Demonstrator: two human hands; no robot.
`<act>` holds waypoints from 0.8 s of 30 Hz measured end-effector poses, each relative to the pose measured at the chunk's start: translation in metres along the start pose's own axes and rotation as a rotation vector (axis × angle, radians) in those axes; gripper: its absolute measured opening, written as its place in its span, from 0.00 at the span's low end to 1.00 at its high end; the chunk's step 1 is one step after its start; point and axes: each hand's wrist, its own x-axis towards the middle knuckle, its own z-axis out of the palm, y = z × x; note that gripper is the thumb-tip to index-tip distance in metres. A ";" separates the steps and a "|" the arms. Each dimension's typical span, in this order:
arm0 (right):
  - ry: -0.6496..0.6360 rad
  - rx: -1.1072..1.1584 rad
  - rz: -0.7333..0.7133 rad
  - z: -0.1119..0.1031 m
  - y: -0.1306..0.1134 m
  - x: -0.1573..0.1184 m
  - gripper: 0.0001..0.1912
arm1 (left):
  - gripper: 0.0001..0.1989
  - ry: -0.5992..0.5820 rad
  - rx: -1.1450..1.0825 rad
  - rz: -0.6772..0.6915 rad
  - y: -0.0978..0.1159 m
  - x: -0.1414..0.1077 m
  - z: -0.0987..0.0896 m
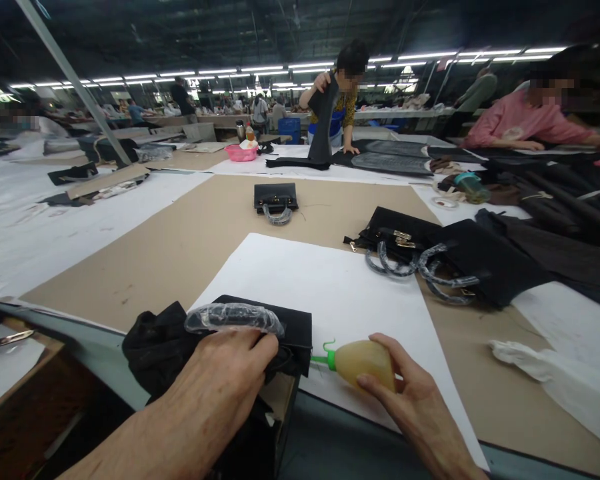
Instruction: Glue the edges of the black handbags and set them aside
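Note:
My left hand is closed on a black handbag at the table's front edge. The bag's handle is wrapped in clear plastic, and dark fabric bunches on its left. In my right hand is a yellowish squeeze bottle with a green nozzle. The bottle lies tilted on its side, its nozzle tip pointing left at the bag's right edge. Whether the tip touches the bag I cannot tell. Under the bottle lies a white paper sheet.
A small black handbag stands on brown board. More black bags with wrapped handles lie at the right, near crumpled white cloth. A wooden drawer juts out at lower left. Co-workers work across the table.

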 end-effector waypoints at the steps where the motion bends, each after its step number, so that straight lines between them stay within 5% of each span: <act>1: 0.006 -0.010 -0.015 0.001 0.002 0.002 0.28 | 0.15 0.006 0.000 -0.001 -0.001 0.001 -0.002; 7: 0.083 -0.038 -0.086 0.002 0.007 0.013 0.27 | 0.11 0.113 -0.063 0.050 -0.016 0.014 -0.012; 13: 0.168 -0.081 -0.165 -0.001 0.009 0.030 0.26 | 0.08 0.094 -0.089 0.088 -0.024 0.035 -0.027; 19: 0.274 -0.176 -0.424 -0.005 0.003 0.034 0.20 | 0.07 0.097 -0.088 0.093 -0.024 0.052 -0.047; 24: 0.402 0.064 -0.283 -0.027 -0.024 0.029 0.26 | 0.08 0.102 -0.131 0.080 -0.028 0.060 -0.057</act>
